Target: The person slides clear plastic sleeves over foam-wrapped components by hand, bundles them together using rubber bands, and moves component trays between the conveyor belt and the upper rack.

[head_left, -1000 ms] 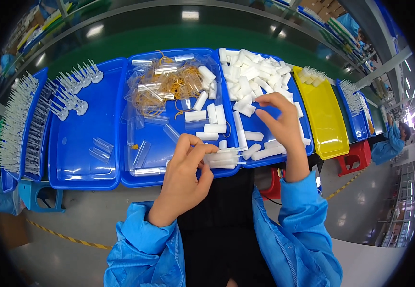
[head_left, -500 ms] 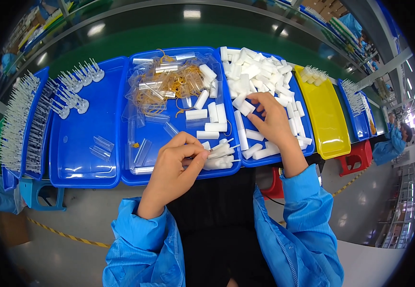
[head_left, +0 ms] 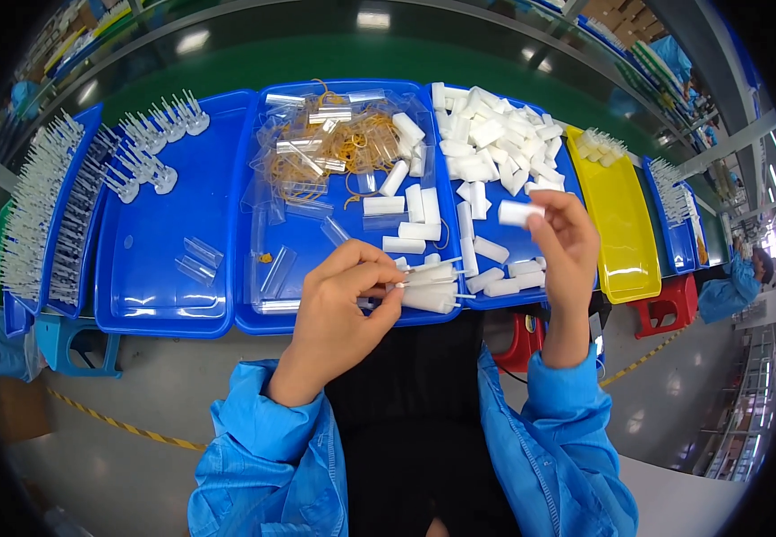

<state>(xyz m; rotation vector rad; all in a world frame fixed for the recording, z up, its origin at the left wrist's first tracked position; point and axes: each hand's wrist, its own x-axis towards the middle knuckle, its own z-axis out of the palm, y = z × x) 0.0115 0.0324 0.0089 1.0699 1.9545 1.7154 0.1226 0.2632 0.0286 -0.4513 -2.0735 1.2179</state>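
My left hand (head_left: 343,291) is closed around a bundle of white pieces (head_left: 431,294) with thin white sticks poking out to the right, over the near edge of the middle blue tray (head_left: 243,206). Between the thumb and fingers of my right hand (head_left: 568,242) is a short white foam cylinder (head_left: 517,214), held in the air above the right blue tray (head_left: 486,302). Many similar white cylinders (head_left: 495,134) are heaped at that tray's far end, with several lying loose nearer to me. How the left fingertips grip the bundle is partly hidden.
Clear plastic sleeves and tan rubber bands (head_left: 352,143) pile up in the middle tray. Left of it, another blue tray (head_left: 164,286) has white stemmed pieces with round bases (head_left: 151,170). A yellow tray (head_left: 620,224) stands at the right, red stools (head_left: 520,345) below the bench.
My right hand has lifted a white foam cylinder off the heap and moved it right and slightly nearer. My left hand still holds the bundle. The view has shifted slightly.
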